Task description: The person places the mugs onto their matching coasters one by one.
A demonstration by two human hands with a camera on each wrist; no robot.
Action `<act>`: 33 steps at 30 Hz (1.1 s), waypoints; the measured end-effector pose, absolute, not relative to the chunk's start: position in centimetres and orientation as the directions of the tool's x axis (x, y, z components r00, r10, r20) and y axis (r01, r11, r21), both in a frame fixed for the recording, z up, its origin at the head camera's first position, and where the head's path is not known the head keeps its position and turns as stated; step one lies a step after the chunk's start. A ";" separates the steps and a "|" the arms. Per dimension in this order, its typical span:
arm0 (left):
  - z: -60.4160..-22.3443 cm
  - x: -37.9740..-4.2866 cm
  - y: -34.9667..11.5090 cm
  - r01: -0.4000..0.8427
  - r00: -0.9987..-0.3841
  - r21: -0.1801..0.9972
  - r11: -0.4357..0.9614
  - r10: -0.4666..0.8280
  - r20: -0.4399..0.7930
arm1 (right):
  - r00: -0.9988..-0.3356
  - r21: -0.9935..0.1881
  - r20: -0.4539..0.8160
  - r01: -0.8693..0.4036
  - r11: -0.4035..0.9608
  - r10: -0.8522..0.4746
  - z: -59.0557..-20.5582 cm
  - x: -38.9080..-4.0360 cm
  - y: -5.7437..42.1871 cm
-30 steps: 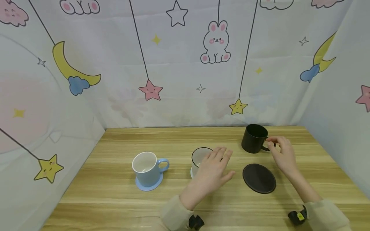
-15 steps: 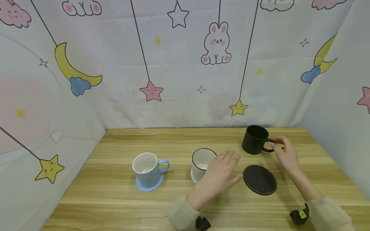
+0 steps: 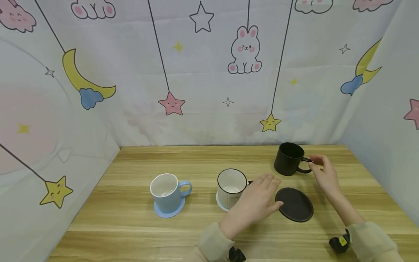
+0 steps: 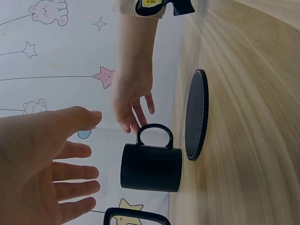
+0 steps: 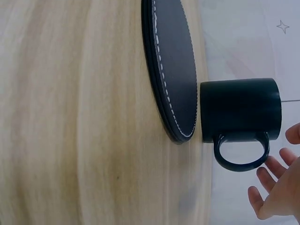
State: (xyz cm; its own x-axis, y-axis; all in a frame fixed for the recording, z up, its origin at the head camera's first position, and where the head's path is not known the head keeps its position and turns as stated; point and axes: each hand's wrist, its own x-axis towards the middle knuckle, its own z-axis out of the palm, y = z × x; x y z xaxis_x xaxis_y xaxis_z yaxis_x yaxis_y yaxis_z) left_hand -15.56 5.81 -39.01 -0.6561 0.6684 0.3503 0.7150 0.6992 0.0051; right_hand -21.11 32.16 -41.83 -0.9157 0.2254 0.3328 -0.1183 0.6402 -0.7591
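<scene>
A black mug (image 3: 285, 162) stands upright at the back right, its handle pointing right. My right hand (image 3: 324, 177) is beside that handle with loosely bent fingers, fingertips right at its outer curve and not wrapped round it, as the right wrist view shows. In front of the mug lies a round black coaster (image 3: 294, 205) with white edge stitching. My left hand (image 3: 252, 205) holds nothing; its straight fingers extend in the left wrist view. In the head view it overlaps the handle side of a ribbed white mug (image 3: 226, 197) with a dark rim, which sits on a pale coaster (image 3: 219, 203).
A light blue mug (image 3: 167, 202) stands on a blue coaster (image 3: 166, 214) at the left, handle to the right. The wood-grain table (image 3: 131, 233) ends at a white cloth backdrop (image 3: 203, 127) printed with stars, moons and rabbits, which also covers both sides.
My left hand has moved right, uncovering more of the white mug and part of its dark handle. My right hand has drawn slightly back from the black mug's handle.
</scene>
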 end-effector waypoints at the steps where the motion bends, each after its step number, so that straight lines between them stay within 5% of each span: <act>1: -39.0 -15.6 5.9 0.713 -0.662 0.011 0.701 0.667 0.342 | -0.915 -0.759 0.332 -0.115 0.640 0.229 -41.9 -21.1 32.2; 33: -41.6 -16.7 8.2 0.652 -0.758 0.174 0.738 0.636 0.143 | -0.949 -0.736 0.271 -0.097 0.670 0.161 -43.0 -22.3 33.5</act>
